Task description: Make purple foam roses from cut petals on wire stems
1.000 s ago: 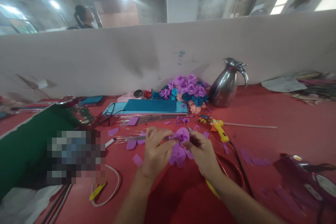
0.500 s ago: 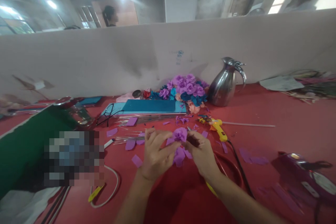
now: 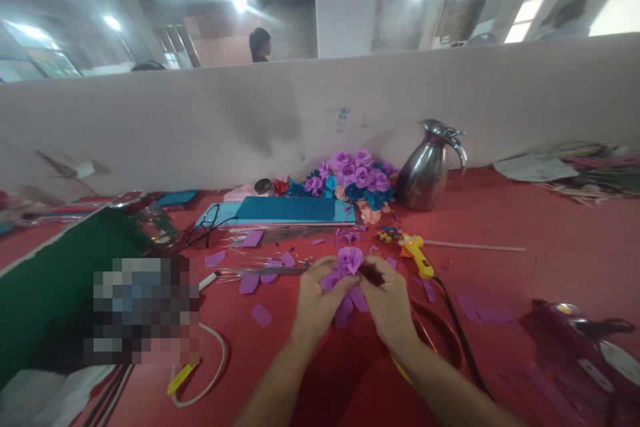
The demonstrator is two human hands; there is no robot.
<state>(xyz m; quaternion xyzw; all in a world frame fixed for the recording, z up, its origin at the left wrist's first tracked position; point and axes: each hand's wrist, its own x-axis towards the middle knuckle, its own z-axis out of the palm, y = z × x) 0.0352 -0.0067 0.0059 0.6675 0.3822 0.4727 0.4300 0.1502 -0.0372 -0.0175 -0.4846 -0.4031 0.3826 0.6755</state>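
A purple paper flower [image 3: 351,259] is held between my two hands near the middle of the red table. My left hand [image 3: 323,293] grips its base from the left, thumb and fingers pressed together. From the right, my right hand [image 3: 387,293] pinches the same base. Loose purple petals [image 3: 344,312] lie just below the fingers, and more purple pieces [image 3: 261,315] are scattered to the left. Behind the hands, a yellow glue gun [image 3: 420,259] rests on the table with its cord running toward me.
Finished purple flowers [image 3: 361,173] are heaped at the back beside a metal jug [image 3: 426,170]. Blue sheets [image 3: 285,208] and glasses [image 3: 210,223] lie left of them. A green box [image 3: 60,273] stands at left, a dark red device [image 3: 585,347] at right. One person [image 3: 260,45] is beyond the partition.
My left hand has moved right and closed in on the flower, its fingers now lower around the base. The flower has shifted slightly right. The view has tilted up a little.
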